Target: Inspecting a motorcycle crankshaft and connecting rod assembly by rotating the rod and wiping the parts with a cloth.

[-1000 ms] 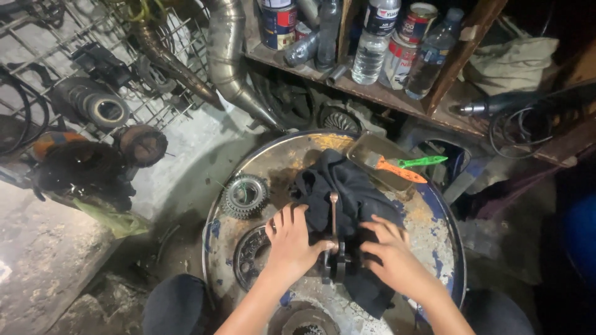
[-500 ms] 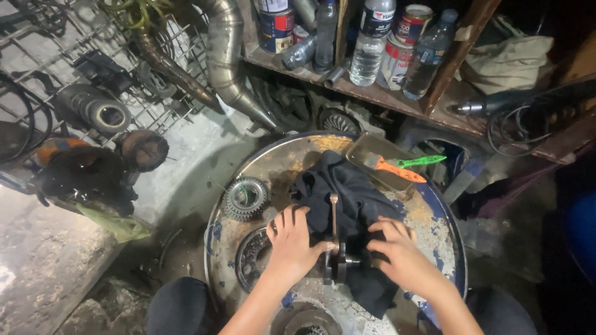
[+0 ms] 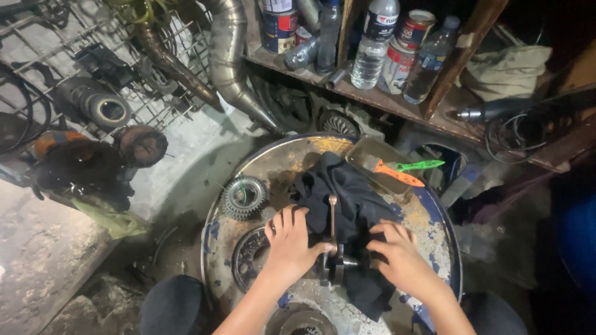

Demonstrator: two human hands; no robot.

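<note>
1. A cluttered workshop is showing around a round drum lid (image 3: 434,229), rusty with chipped blue paint, which is serving as the tabletop; a wooden shelf (image 3: 397,102) of cans and bottles is running behind it, and a bent metal pipe (image 3: 226,56) is hanging at the back left.

2. A dark cloth (image 3: 354,205) is lying across the middle of the tabletop, and a crankshaft (image 3: 333,257) is resting on it near the front edge.

3. The crankshaft's thin rod is pointing away from the person, toward the back edge, while its short shaft is lying crosswise, left to right, between the two hands.

4. The left hand (image 3: 290,243) is lying palm down on the left side of the crankshaft, fingers spread forward and thumb touching the metal; it is pressing rather than gripping.

5. The right hand (image 3: 397,260) is sitting on the cloth just right of the shaft end, fingers curled loosely; whether it is pinching the shaft end or only the cloth cannot be told.

6. Both hands are equally close to the part, one on each end of the crosswise axis.

7. A toothed gear (image 3: 244,197) is lying toward the left edge, apart from the left hand.

8. A metal tray (image 3: 375,155) with an orange-handled tool (image 3: 397,175) and a green one (image 3: 419,165) is sitting at the back right edge, well apart from both hands.
</note>
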